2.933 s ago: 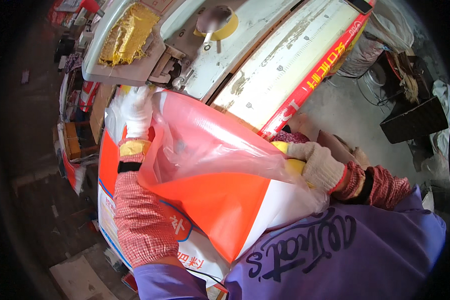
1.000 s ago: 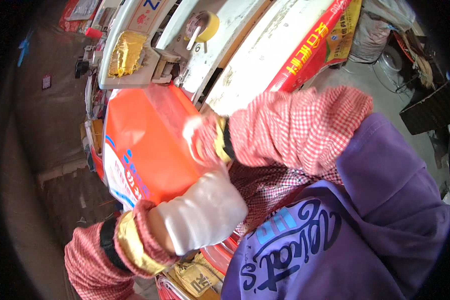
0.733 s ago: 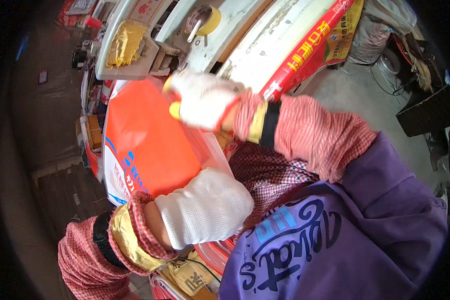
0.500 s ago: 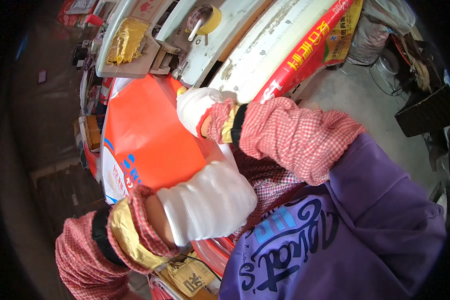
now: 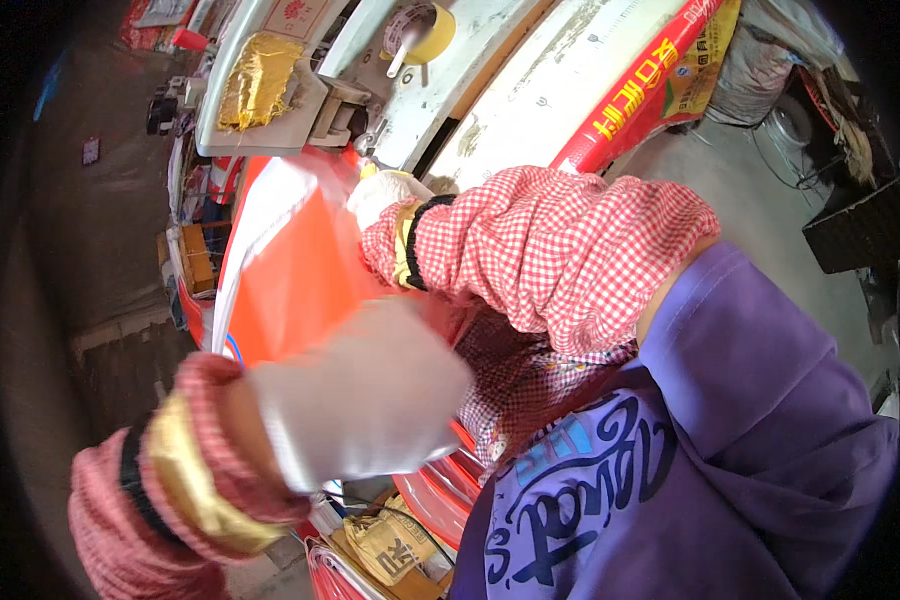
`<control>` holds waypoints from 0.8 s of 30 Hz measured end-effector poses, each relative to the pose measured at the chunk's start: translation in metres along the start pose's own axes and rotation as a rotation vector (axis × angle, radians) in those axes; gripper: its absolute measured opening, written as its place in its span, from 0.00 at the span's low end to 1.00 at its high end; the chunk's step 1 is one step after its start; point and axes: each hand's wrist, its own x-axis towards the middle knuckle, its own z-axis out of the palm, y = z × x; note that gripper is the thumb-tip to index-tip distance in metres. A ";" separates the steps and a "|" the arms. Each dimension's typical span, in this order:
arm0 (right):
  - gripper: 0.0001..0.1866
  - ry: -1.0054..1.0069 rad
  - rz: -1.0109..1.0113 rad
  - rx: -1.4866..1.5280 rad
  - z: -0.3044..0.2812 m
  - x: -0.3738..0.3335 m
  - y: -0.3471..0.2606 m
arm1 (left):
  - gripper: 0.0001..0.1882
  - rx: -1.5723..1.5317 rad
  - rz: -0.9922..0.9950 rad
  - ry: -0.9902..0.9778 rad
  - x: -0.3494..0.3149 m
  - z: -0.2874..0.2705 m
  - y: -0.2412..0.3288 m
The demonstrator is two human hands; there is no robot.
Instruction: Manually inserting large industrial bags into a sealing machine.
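Observation:
My left hand, in a white knitted glove, is smeared by motion over the near part of an orange-red plastic sheet; its fingers do not show clearly. My right hand, also in a white glove with a yellowish fingertip, lies at the sheet's far edge beside a white machine. Its fingers are mostly hidden by the glove and wrist, so what it grips cannot be told. The sheet has white edges and looks like sack material. Both forearms wear red-checked sleeve covers.
A yellow tape roll sits on the machine's white bed, and a frayed yellow cloth patch covers its side. Red printed sacking runs along the worn white tabletop. A dark box stands on the floor at right; shiny red plastic hangs below.
My left hand has moved left and slightly up. My right hand has shifted a little left. The sheet has folded and drawn in, showing more white edge and hiding its printed part.

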 end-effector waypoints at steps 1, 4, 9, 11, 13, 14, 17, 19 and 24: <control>0.11 0.019 0.008 0.006 -0.003 0.000 0.003 | 0.08 0.000 -0.046 -0.081 -0.021 -0.013 -0.005; 0.11 0.080 0.020 0.032 -0.013 0.008 0.005 | 0.07 0.100 -0.064 -0.160 -0.055 -0.014 0.007; 0.10 0.166 0.053 0.074 -0.017 0.017 -0.006 | 0.09 0.038 -0.072 -0.111 0.007 0.000 0.038; 0.10 0.203 0.057 0.078 -0.016 0.015 -0.014 | 0.07 0.191 0.018 0.313 0.019 -0.006 0.017; 0.09 0.239 0.076 0.083 -0.014 0.006 -0.013 | 0.10 -0.115 0.063 0.504 0.013 -0.013 -0.016; 0.09 0.258 0.081 0.084 -0.013 0.002 -0.014 | 0.15 -0.090 -0.147 0.142 0.004 -0.038 -0.023; 0.09 0.313 0.081 0.097 -0.010 -0.004 -0.023 | 0.14 0.080 -0.372 0.006 -0.053 -0.062 -0.037; 0.09 0.351 0.104 0.109 -0.007 -0.010 -0.013 | 0.13 0.155 -0.256 -0.048 -0.055 -0.040 -0.011; 0.08 0.436 0.139 0.117 -0.015 0.001 -0.029 | 0.12 -0.196 -0.001 -0.017 0.001 0.004 0.018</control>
